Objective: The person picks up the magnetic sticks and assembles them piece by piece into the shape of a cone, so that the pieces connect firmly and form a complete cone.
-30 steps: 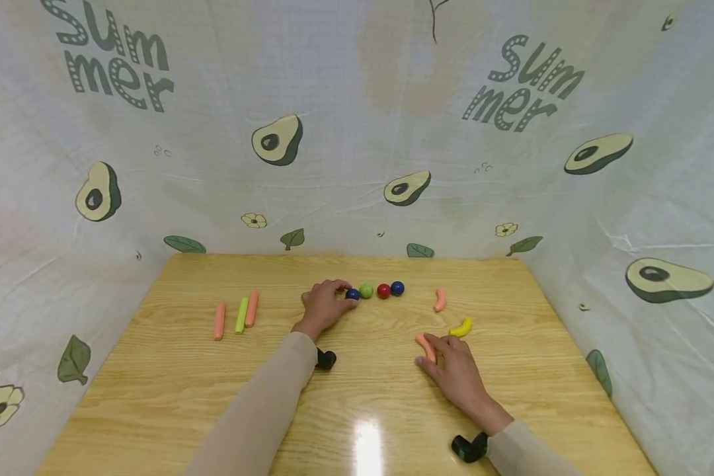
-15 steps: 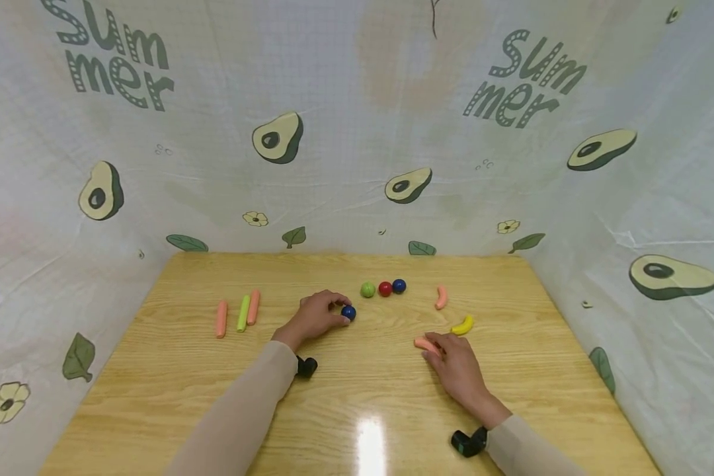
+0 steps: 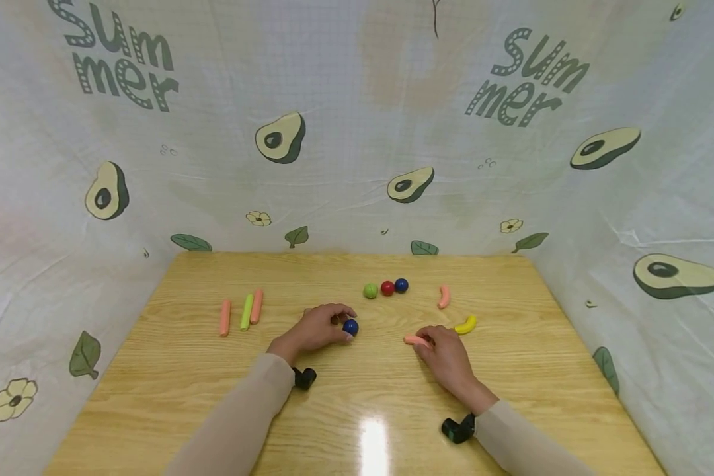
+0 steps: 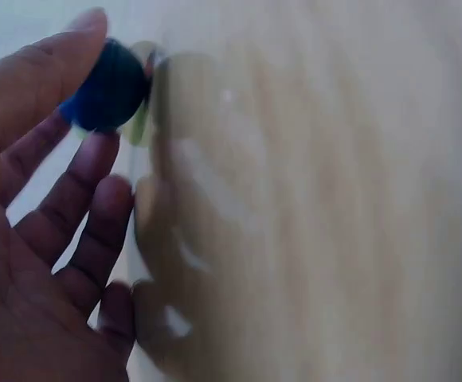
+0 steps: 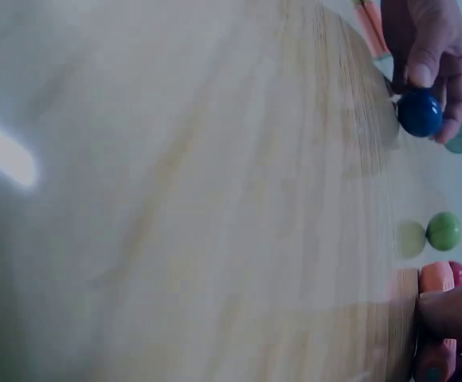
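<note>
Left of the table's middle, my left hand (image 3: 317, 328) pinches a dark blue ball (image 3: 350, 327) between thumb and fingers. The left wrist view shows the same blue ball (image 4: 113, 89) at the fingertips, close to the tabletop. My right hand (image 3: 449, 360) pinches a short salmon-pink curved stick (image 3: 412, 340), whose left end sticks out past the fingers. In the right wrist view the hand covers part of the pink stick (image 5: 436, 278). Just behind the right hand lies a yellow banana-shaped piece (image 3: 466, 324).
Behind the hands, a green ball (image 3: 371, 291), a red ball (image 3: 387, 288) and a second blue ball (image 3: 401, 285) form a row. Another pink curved stick (image 3: 443, 297) lies right of them. Pink sticks (image 3: 225, 318) and a lime stick (image 3: 246, 312) lie at left. A printed cloth encloses the table.
My left hand has drawn the blue ball away from the row, toward me. In my right hand the pink stick has turned from slanting to nearly sideways and shifted slightly left.
</note>
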`<state>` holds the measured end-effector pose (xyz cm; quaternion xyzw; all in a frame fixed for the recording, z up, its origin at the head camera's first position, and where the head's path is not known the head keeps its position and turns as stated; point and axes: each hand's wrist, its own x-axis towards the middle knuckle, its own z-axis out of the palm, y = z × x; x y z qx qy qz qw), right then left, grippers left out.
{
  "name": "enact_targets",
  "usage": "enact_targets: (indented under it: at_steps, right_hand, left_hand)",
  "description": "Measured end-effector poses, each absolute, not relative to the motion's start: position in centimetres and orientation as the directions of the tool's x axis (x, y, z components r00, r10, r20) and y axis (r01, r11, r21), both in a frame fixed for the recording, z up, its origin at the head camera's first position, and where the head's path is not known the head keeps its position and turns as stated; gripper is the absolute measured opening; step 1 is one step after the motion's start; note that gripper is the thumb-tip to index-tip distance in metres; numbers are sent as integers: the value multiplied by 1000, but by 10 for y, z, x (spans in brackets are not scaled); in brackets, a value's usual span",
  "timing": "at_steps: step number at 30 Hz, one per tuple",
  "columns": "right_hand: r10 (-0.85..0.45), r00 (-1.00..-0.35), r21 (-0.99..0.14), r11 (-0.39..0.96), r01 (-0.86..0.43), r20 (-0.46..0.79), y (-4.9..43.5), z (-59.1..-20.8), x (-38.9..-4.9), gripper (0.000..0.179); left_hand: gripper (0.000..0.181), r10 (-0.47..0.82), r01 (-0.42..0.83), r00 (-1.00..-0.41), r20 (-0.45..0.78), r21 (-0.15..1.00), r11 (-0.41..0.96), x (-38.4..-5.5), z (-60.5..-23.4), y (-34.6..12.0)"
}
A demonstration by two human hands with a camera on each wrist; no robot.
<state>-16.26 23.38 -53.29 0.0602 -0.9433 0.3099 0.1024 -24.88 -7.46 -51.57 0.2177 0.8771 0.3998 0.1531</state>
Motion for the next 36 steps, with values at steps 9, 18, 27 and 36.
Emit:
enact_targets:
  at_steps: [9,18,27,36]
  right_hand:
    - [-56,-980,-603,781,-162,191,202,-528,-176,15]
    - [-36,-984,-611,779,-138,177,175,-529,-186,17]
    - [-45,-984,-623,769,-143,171,162,-529,-189,17]
    - [-56,-977,-627,759,-174,204,158,-532,-190,16]
  left_hand:
    - [31,471,281,-880,-58,736,616,-243,-521,-66]
    - [36,494,273,-866,-75,758,592,-238,-520,-69]
    - [39,518,309,-854,-51,752,583,-238,-520,-68]
    - [40,517,319,-855,-39,747,583,-238,-522,-69]
